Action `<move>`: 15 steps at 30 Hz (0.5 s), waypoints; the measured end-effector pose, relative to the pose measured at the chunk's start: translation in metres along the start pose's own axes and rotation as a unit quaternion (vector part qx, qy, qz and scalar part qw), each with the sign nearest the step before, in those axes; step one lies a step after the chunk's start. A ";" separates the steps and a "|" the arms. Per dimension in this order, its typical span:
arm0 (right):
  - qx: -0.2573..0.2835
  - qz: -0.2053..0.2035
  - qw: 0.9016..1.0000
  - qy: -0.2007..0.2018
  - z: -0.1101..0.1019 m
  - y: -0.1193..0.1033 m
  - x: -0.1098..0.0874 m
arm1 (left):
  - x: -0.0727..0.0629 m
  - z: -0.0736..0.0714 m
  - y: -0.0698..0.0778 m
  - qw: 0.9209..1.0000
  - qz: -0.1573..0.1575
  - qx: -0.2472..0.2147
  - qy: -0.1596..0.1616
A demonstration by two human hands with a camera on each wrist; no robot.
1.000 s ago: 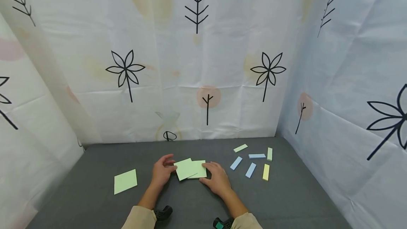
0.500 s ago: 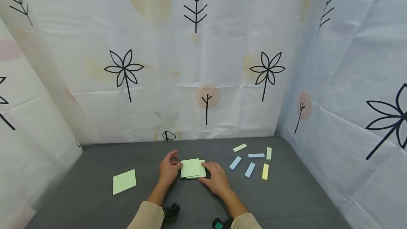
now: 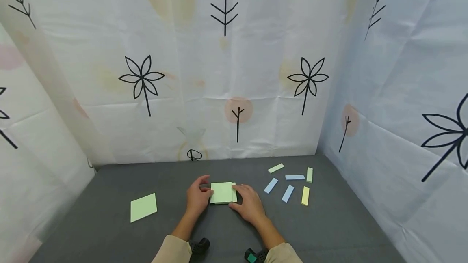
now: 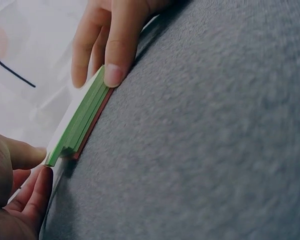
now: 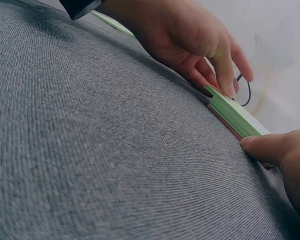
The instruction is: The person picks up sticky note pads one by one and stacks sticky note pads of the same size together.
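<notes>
A stack of pale green square sticky note pads [image 3: 221, 192] lies on the grey table in front of me. Side on, the left wrist view shows several green layers [image 4: 90, 112] over a thin reddish bottom layer [image 4: 93, 126]. My left hand [image 3: 198, 197] pinches the top pad at its left edge between thumb and fingers; that pad juts slightly left past the ones below. On the opposite side my right hand [image 3: 251, 205] holds the stack, thumb [image 5: 255, 144] against the near corner and fingers along the right edge, partly hidden in the right wrist view.
Another pale green square pad [image 3: 144, 208] lies apart on the left of the table. To the right are scattered small strip pads: blue strips [image 3: 287, 193], pale green strips [image 3: 309, 175] and a yellow strip [image 3: 305, 196]. Printed fabric walls [image 3: 256, 133] enclose the table's back and sides.
The left hand has moved right with the top pad, which has turned from askew to nearly lined up over the others. The right hand has stayed at the stack's right edge.
</notes>
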State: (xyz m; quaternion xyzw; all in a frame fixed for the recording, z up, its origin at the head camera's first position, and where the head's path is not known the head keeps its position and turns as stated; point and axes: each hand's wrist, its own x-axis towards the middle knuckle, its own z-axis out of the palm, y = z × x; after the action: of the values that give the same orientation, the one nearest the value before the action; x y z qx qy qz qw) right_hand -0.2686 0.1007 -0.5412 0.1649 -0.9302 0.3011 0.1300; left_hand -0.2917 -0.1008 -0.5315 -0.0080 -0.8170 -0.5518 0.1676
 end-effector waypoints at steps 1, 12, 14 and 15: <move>-0.001 -0.002 1.000 0.002 0.000 0.000 0.000 | 0.000 0.001 0.001 1.000 0.001 -0.001 0.001; 0.001 -0.010 1.000 0.002 0.000 0.002 0.000 | -0.005 0.008 0.002 1.000 0.001 -0.017 -0.003; 0.002 -0.011 1.000 0.000 -0.001 0.002 0.000 | -0.005 0.009 0.002 1.000 0.000 -0.019 -0.001; 0.002 -0.012 1.000 0.001 -0.001 0.002 0.001 | -0.005 0.009 0.002 1.000 0.000 -0.021 -0.001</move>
State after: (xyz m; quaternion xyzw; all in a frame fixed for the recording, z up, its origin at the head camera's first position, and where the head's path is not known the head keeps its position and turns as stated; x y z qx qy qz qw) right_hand -0.2696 0.1026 -0.5408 0.1757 -0.9275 0.3018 0.1336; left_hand -0.2891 -0.0908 -0.5347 -0.0119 -0.8055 -0.5684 0.1670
